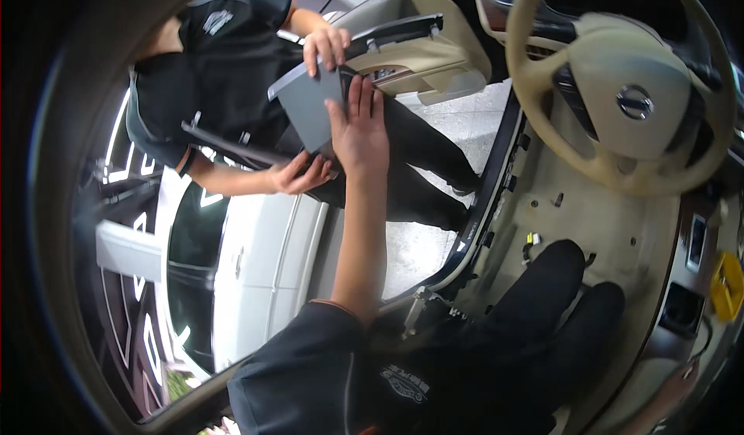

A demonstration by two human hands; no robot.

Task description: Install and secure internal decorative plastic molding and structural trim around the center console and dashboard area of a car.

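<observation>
One left hand (363, 136) overlaps the grey panel's (304, 111) edge, clear of the doorsill (474, 235).

A white lettered logo (218, 21) stood on the far-left co-worker's dark shirt (244, 67), another logo (404, 386) on the near dark shirt (306, 369). The steering wheel (608, 74), right, bore a round silver emblem (635, 102); pale lettering (471, 232) on the door sill (488, 202) was too small to read.

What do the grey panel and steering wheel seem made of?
Grey panel: probably matte moulded plastic, given its even colour and crisp edges; painted metal is possible. Steering wheel: perhaps leather or smooth plastic, satin; its beige surface shows soft highlights.
</observation>
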